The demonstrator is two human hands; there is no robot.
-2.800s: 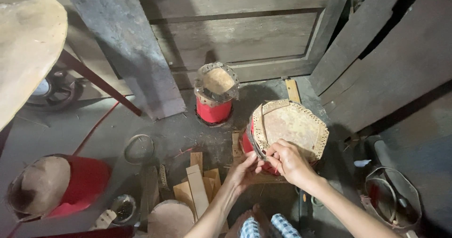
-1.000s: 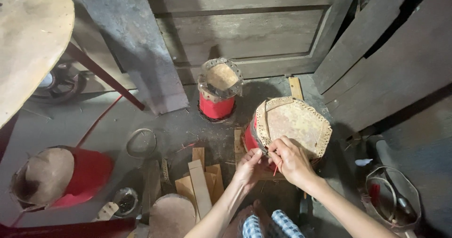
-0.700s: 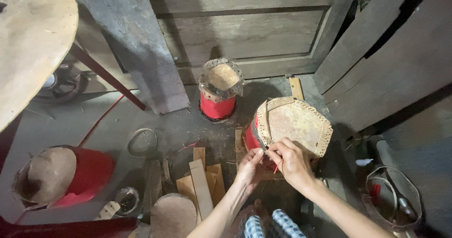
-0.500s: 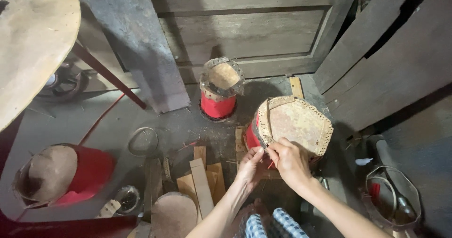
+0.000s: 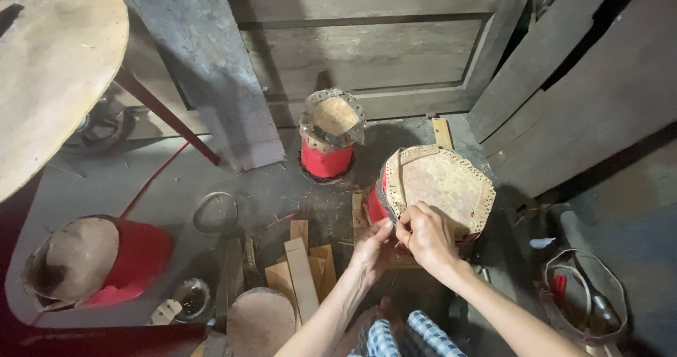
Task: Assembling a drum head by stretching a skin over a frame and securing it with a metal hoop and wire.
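Drum (image 5: 441,188), both hands apparently at rim

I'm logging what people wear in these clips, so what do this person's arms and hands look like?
Both forearms are bare, with no sleeves in view. The left hand and right hand wear no gloves, and no ring, watch or bracelet shows. The fingers are uncovered. Blue-and-white checked cloth shows below the arms.

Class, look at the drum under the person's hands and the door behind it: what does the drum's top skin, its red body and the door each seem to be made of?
Top skin: probably dried hide, matte tan and mottled, with punched holes along its rim. Red body: smooth painted surface; wood or metal beneath cannot be told. Door: bare weathered wood, grey-brown, with grain and panel framing.
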